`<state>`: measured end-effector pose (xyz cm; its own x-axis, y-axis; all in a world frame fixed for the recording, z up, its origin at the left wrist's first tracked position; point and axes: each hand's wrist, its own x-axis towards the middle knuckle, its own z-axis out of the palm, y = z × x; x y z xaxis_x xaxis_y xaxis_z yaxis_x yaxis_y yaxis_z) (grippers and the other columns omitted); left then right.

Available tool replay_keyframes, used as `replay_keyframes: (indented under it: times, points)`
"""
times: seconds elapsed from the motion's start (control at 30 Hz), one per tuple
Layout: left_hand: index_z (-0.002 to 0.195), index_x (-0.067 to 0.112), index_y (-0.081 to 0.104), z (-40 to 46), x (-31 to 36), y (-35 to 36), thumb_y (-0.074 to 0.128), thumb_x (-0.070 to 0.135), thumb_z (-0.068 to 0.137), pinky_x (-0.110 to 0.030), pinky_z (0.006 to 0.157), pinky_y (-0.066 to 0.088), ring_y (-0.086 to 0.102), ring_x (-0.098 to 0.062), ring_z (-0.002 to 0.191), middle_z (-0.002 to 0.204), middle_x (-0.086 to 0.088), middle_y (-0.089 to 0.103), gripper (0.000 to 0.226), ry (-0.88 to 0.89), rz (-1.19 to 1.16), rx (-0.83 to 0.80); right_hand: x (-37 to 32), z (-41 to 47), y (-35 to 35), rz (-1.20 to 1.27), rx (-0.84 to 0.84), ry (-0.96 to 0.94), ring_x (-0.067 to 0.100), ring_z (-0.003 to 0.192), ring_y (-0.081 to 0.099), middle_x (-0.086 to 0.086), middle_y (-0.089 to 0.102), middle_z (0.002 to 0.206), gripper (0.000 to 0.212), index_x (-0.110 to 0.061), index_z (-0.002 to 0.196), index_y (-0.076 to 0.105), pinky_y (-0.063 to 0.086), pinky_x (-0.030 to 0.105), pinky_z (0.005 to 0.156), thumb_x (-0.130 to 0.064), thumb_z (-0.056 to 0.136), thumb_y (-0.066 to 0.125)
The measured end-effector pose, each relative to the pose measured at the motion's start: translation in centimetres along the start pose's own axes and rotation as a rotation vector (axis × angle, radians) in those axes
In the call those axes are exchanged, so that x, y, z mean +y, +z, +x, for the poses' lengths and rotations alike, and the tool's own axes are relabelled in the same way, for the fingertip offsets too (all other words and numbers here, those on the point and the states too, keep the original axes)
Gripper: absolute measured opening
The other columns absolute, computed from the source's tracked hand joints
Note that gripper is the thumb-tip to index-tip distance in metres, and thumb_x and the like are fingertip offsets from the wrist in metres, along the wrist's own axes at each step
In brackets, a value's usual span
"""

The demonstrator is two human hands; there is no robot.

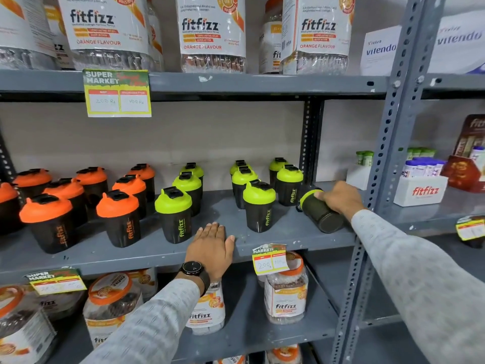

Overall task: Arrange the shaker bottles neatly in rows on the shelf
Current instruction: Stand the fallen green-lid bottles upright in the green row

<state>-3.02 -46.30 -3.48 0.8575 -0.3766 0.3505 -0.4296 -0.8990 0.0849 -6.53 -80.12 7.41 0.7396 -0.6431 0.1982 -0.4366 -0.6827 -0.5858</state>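
Note:
Black shaker bottles stand on the grey middle shelf (pixel 157 254). Several orange-lidded ones (pixel 119 219) fill the left side in rows. Green-lidded ones (pixel 174 215) stand in lines to their right, with another green-lidded group (pixel 258 210) further right. One green-lidded shaker (pixel 321 212) lies on its side at the shelf's right end, bottom toward me. My right hand (pixel 339 198) is closed over its upper side. My left hand (pixel 211 246) rests flat and open on the shelf's front edge, between two green-lidded bottles, holding nothing.
Large fitfizz jars (pixel 212 35) fill the shelf above, and smaller jars (pixel 286 292) sit on the shelf below. A perforated grey upright (pixel 380 166) stands right beside my right hand. Price tags (pixel 117 93) hang from shelf edges. A white fitfizz box (pixel 420 191) sits beyond the upright.

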Motion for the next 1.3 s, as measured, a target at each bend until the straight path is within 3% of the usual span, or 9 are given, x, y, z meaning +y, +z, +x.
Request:
replay_keyframes:
  times: [0.1,0.2,0.3,0.4,0.5,0.63,0.8,1.07,1.3]
  points:
    - [0.153,0.011,0.035,0.0,0.1,-0.1,0.006,0.05,0.096,-0.038,0.124,0.013,0.027,-0.025,0.15,0.161,-0.011,0.034,0.075,-0.002,0.0,-0.001,1.1,0.4,0.4,0.075,-0.139,0.066,0.037,0.098,0.069,0.018,0.069,0.106,0.056,-0.003,0.102,0.063,0.047,0.035,0.072,-0.057,0.089,0.073]
    - [0.153,0.011,0.035,0.0,0.0,0.0,0.011,0.049,0.101,-0.038,0.124,0.014,0.027,-0.025,0.15,0.161,-0.01,0.034,0.069,-0.003,0.006,-0.008,1.8,1.0,0.9,0.246,-0.182,0.113,0.035,0.082,0.075,0.021,0.073,0.1,0.059,-0.001,0.103,0.065,0.06,0.04,0.07,-0.056,0.086,0.077]
    - [0.153,0.012,0.035,0.1,0.0,0.0,0.01,0.049,0.101,-0.038,0.124,0.014,0.027,-0.025,0.15,0.161,-0.01,0.034,0.068,-0.006,0.009,-0.011,1.8,1.0,0.9,0.335,-0.192,0.145,0.037,0.075,0.076,0.023,0.073,0.098,0.05,-0.004,0.097,0.061,0.059,0.038,0.06,-0.047,0.085,0.082]
    - [0.153,0.012,0.034,0.0,0.1,-0.1,0.008,0.05,0.099,-0.038,0.124,0.014,0.027,-0.025,0.15,0.161,-0.01,0.034,0.071,-0.008,0.004,-0.019,1.8,0.6,0.6,0.419,-0.146,0.152,0.036,0.077,0.075,0.021,0.073,0.099,0.048,-0.009,0.089,0.056,0.06,0.039,0.062,-0.046,0.08,0.085]
    - [0.153,0.011,0.035,0.1,0.1,0.0,0.011,0.049,0.101,-0.039,0.124,0.014,0.028,-0.025,0.149,0.16,-0.011,0.035,0.068,-0.012,-0.003,-0.011,2.2,0.9,0.9,0.488,-0.089,0.147,0.036,0.08,0.076,0.016,0.075,0.097,0.071,-0.009,0.093,0.065,0.064,0.05,0.079,-0.065,0.055,0.085]
    - [0.153,0.011,0.035,0.1,0.2,0.0,0.016,0.047,0.103,-0.039,0.124,0.014,0.028,-0.025,0.15,0.161,-0.011,0.035,0.064,-0.011,-0.002,-0.013,1.2,-1.8,1.2,0.465,0.083,0.048,0.031,0.08,0.072,0.008,0.074,0.079,0.058,-0.011,0.076,0.071,0.051,0.033,0.062,-0.065,0.062,0.083]
    - [0.153,0.012,0.034,0.2,0.1,0.1,0.016,0.047,0.103,-0.038,0.124,0.014,0.028,-0.025,0.15,0.161,-0.01,0.034,0.064,-0.011,-0.002,-0.015,1.0,-4.2,3.6,0.469,0.228,-0.044,0.035,0.117,0.067,0.012,0.076,0.121,0.083,-0.011,0.134,0.067,0.052,0.042,0.099,-0.065,0.073,0.079]
    - [0.154,0.012,0.033,0.3,-0.1,0.4,0.014,0.047,0.103,-0.038,0.125,0.013,0.026,-0.025,0.15,0.162,-0.01,0.033,0.065,-0.006,-0.012,-0.011,1.2,-6.9,6.6,0.48,0.399,-0.258,0.025,0.106,0.069,0.005,0.072,0.119,0.069,-0.017,0.135,0.06,0.056,0.045,0.096,-0.051,0.08,0.082]
    - [0.153,0.011,0.036,0.3,-0.1,0.4,0.005,0.051,0.096,-0.039,0.124,0.014,0.028,-0.025,0.15,0.16,-0.01,0.035,0.076,-0.004,-0.025,0.013,1.8,-7.5,7.7,0.507,0.425,-0.269,0.025,0.11,0.065,0.005,0.064,0.127,0.074,-0.018,0.14,0.049,0.047,0.033,0.093,-0.042,0.08,0.085]
